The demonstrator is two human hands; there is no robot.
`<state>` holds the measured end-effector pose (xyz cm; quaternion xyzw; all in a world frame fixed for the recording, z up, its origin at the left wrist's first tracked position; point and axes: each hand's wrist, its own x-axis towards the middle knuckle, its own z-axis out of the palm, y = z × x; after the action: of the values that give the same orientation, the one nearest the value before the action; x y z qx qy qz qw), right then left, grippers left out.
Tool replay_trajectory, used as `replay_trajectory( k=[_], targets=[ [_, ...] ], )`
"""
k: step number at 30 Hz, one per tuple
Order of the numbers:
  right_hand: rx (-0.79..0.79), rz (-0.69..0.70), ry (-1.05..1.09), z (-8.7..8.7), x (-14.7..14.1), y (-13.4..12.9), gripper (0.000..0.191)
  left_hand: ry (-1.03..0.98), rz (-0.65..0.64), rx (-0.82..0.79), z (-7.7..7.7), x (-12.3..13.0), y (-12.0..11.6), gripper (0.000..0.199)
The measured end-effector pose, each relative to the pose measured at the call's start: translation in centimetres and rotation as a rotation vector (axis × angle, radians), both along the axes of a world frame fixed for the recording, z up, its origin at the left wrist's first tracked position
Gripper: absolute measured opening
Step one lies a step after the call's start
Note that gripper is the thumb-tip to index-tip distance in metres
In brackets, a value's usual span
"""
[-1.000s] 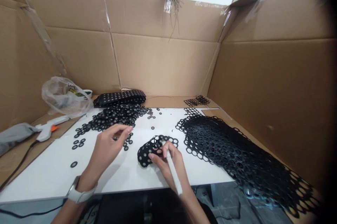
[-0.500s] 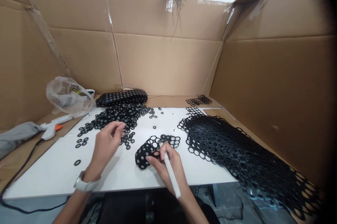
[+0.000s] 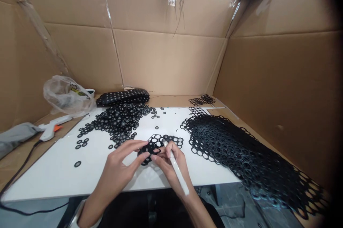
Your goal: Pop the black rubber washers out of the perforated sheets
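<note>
A curled piece of black mesh (image 3: 152,146) with round openings is held just above the white tabletop. My right hand (image 3: 174,162) is closed on its near side with thumb and fingertips, and the same hand grips a white pen-like tool (image 3: 179,176) whose tip points away from me. On the mesh's left side, my left hand (image 3: 120,162) is closed, its thumb and fingers meeting at the edge; whether a small ring is between them is hidden. Behind the mesh lies a flat mesh scrap (image 3: 174,140). A pile of small black rings (image 3: 118,119) spreads beyond my left hand.
A large stack of black ring mesh (image 3: 238,149) covers the right side. Folded dotted black sheets (image 3: 123,96) lie at the back. At left are a glue gun (image 3: 50,130) with its cord and a clear plastic bag (image 3: 66,94). Cardboard walls (image 3: 166,60) enclose the table.
My left hand has moved right, from beside the ring pile to the curled mesh, and now pinches at its left edge. My right hand keeps its grip on the pen-like tool and mesh.
</note>
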<state>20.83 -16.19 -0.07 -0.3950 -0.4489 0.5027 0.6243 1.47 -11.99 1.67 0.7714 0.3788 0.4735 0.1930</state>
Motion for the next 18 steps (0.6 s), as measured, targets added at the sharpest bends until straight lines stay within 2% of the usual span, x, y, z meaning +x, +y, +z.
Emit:
replay_trajectory(
  k=[5, 9, 11, 14, 18],
  targets=[
    [0.105, 0.019, 0.029, -0.1, -0.5, -0.3, 0.048, -0.167, -0.05, -0.279, -1.1, 1.0, -0.5, 0.023],
    [0.137, -0.043, -0.037, 0.0, -1.1, -0.2, 0.046, -0.332, -0.194, -0.56, -0.9, 1.4, 0.0, 0.035],
    [0.14, -0.077, -0.056, 0.1, -1.4, 0.1, 0.045, -0.383, -0.209, -0.633, -0.8, 1.5, 0.6, 0.038],
    [0.143, -0.099, -0.039, 0.1, -1.7, 0.5, 0.043, -0.396, -0.093, -0.618, -1.1, 1.0, 2.4, 0.046],
    [0.108, -0.096, -0.004, -0.4, -1.0, 0.8, 0.044, -0.392, 0.132, -0.489, -1.6, -1.6, 6.8, 0.058]
  ],
)
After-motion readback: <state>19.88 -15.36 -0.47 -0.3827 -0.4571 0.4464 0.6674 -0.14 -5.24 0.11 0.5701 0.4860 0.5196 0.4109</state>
